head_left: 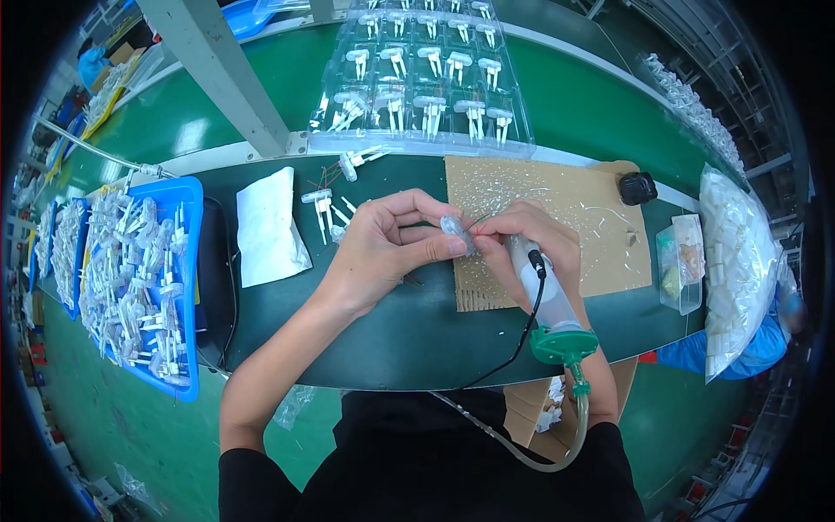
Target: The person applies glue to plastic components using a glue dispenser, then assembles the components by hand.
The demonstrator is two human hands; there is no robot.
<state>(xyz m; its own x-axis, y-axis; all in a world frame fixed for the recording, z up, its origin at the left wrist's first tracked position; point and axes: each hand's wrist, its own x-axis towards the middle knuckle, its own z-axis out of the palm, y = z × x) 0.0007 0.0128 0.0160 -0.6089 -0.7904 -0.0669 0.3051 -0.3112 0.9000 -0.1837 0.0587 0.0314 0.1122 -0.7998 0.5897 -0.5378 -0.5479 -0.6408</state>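
Observation:
Between the thumb and fingers of my left hand point(383, 244) is a small translucent plastic part point(454, 228), held over the dark green table. My right hand point(539, 233) meets it from the right, fingertips pinched at the thin red and green wires point(480, 219) coming off the part. Tucked in the same hand is a dispensing syringe point(544, 291) with a green cap point(564, 346) and an air hose. Behind my left hand lie loose white-pronged pieces with wires point(322, 209); my fingers partly cover some of them.
A blue bin point(187, 287) heaped with white-pronged pieces stands left, beside a white paper sheet point(271, 228). Beyond is a clear blister tray point(417, 142) of similar pieces. Right lie speckled cardboard point(609, 244), a black round object point(637, 188), a small clear box point(680, 270) and a filled plastic bag point(735, 252).

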